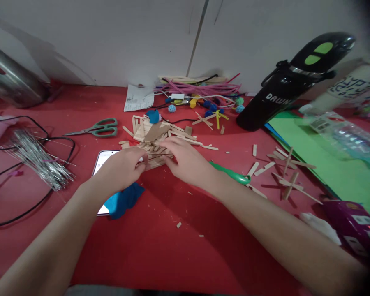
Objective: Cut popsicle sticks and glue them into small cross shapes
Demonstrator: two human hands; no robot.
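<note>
A heap of wooden craft sticks (180, 132) lies in the middle of the red table, with a flat brown piece (156, 132) on top. At the heap's near edge, my left hand (128, 164) is closed, its fingertips pinched by a small white bit. My right hand (185, 158) curls in from the other side, thumb and fingers around the end of a thin craft stick (157, 156) that spans the space between both hands. The fingertips partly hide what each hand grips. Under my left wrist lie a lit phone (103, 209) and a blue cloth piece (125, 200).
Scissors (103, 128) and a bundle of silvery wires (46, 160) lie left. To the right are a green tool (231, 174), joined sticks (288, 185), green paper sheets (333, 156) and a purple device (354, 224). A black bottle (280, 90) stands behind, near pink pipe cleaners (200, 87).
</note>
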